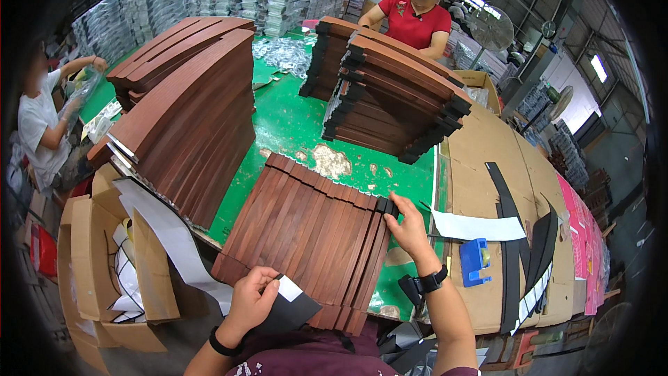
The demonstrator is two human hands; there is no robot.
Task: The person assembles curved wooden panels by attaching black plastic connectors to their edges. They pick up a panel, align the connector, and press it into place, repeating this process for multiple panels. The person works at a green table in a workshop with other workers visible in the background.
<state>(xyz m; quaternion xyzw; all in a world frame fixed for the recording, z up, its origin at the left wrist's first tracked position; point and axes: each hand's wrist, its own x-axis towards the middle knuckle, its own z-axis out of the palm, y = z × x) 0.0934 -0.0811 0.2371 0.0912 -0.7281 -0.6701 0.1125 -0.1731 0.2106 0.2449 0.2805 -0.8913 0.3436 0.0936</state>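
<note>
A row of dark reddish-brown wooden slats (299,226) lies side by side on the green table in front of me. My left hand (252,299) pinches a black strip (300,312) with a white patch of backing (289,288) at its end, held over the near part of the slats. At the far right corner of the row, my right hand (412,228) has thumb and forefinger on a small black strip piece (384,205) that covers a slat end. How firmly those fingers grip it is hard to see.
Tall slat stacks (195,125) stand at left; black-ended stacks (396,94) stand beyond. On cardboard (480,160) at right are a blue tape dispenser (475,262), a white strip (480,225) and black strips (511,257). An open carton (87,257) is at lower left. Two people work nearby.
</note>
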